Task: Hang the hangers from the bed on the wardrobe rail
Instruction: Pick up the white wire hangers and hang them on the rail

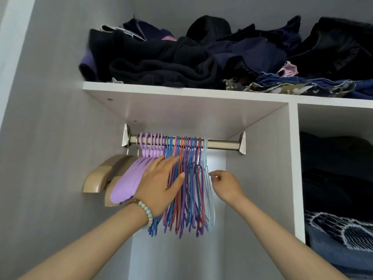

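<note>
Honestly, looks nearly done: thin blue, red and purple plastic hangers (189, 190) crowd the silver metal rail (222, 143) at 12 o'clock, left hand (161, 184) pressing them flat-fingered, right hand (226, 185) curled at their 3 o'clock edge, grip unclear, bed unseen.
</note>
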The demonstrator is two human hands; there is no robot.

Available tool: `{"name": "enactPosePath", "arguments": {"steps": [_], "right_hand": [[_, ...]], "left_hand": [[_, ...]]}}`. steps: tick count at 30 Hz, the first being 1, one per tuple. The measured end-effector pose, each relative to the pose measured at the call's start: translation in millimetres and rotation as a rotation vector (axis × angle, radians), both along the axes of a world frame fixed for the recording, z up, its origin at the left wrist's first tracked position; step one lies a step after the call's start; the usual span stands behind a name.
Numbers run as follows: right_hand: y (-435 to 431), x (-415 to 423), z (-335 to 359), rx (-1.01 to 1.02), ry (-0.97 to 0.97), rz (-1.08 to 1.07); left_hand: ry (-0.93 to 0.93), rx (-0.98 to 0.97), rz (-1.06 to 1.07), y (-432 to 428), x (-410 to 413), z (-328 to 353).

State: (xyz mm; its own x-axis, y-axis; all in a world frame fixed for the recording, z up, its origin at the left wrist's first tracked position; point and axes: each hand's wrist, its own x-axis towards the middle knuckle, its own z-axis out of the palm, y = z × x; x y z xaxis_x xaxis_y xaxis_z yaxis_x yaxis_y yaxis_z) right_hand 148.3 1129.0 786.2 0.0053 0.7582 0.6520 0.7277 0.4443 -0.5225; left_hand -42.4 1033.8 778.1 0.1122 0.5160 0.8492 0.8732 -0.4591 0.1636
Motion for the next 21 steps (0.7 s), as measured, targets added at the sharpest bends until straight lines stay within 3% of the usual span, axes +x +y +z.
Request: {"name": "enactPosePath", "arguments": {"steps": [2,5,8,13,21], "right_hand": [[-1.5,3.2,11.1,0.091,-0.091,-0.060],[-0.9,-5.3,36.1,0.221,-0.277,0.071],[21.6,-24.1,58.3,0.191,-0.557,0.132],[73.1,-35.2,76.0,0.202,-0.838,0.070],[75.9,-47.5,82.0,0.304,-0.743,0.103]], "left_hand": [[0.036,-0.020,0.048,1.9,-7.1,2.0],[0.118,-0.061,0.126,3.3,-18.4,9.0],[0.193,-0.114,0.172,6.0,-27.0,15.5],[0.222,-0.114,0.151,10.3,-39.7,14.3],[0.163,-0.111,0.138,13.9,-57.4,8.5]]}}
